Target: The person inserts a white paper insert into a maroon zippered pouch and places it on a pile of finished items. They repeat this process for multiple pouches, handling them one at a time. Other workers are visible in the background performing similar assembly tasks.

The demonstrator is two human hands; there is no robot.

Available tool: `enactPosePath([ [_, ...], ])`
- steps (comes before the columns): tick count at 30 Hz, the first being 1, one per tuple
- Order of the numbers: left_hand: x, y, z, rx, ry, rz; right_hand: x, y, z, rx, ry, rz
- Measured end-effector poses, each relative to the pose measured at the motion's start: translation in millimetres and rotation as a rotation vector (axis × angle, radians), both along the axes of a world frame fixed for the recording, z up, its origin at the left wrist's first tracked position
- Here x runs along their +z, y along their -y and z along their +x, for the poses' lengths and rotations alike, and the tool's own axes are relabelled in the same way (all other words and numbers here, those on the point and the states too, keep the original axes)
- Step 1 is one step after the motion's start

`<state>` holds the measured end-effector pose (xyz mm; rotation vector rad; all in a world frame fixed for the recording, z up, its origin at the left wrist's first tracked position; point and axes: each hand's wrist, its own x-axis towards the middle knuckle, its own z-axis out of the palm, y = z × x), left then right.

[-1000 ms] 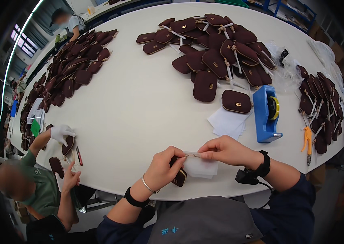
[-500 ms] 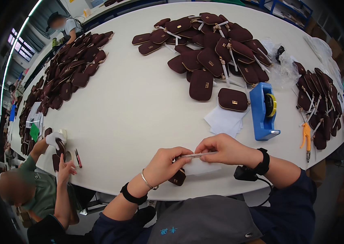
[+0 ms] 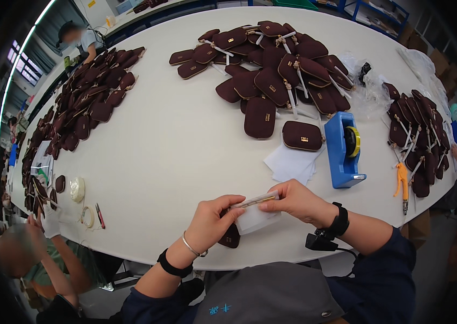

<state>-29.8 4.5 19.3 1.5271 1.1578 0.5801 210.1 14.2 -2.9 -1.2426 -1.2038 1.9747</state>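
Paper [image 3: 256,220] pinched at both ends
Left hand [image 3: 211,220] and right hand [image 3: 299,202] hold it, fingertips closed; a maroon pouch [image 3: 231,237] shows just below the left hand. Gold lettering marks a farther pouch [image 3: 302,135]; blue characters, the apron [image 3: 277,294].

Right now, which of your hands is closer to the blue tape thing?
Right. The right hand is below and left of the blue tape dispenser in the picture, not touching it; the left hand is farther left, beyond the right hand.
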Motion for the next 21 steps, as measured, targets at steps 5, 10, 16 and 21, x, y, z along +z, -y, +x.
enactPosePath([
  [5,0.8,-1.3,0.2,-0.026,-0.028,0.054,1.0,1.5,0.2,-0.014,-0.019,0.009],
  [10,-0.8,-0.4,2.4,-0.029,-0.034,0.166,-1.2,3.8,-0.6,-0.053,-0.035,-0.038],
  [16,0.4,1.4,5.5,-0.037,-0.157,0.322,0.4,7.7,-4.5,-0.119,-0.130,-0.075],
  [21,1.1,-0.3,7.6,-0.034,-0.112,0.360,-1.5,9.1,-4.7,-0.131,-0.125,-0.053],
])
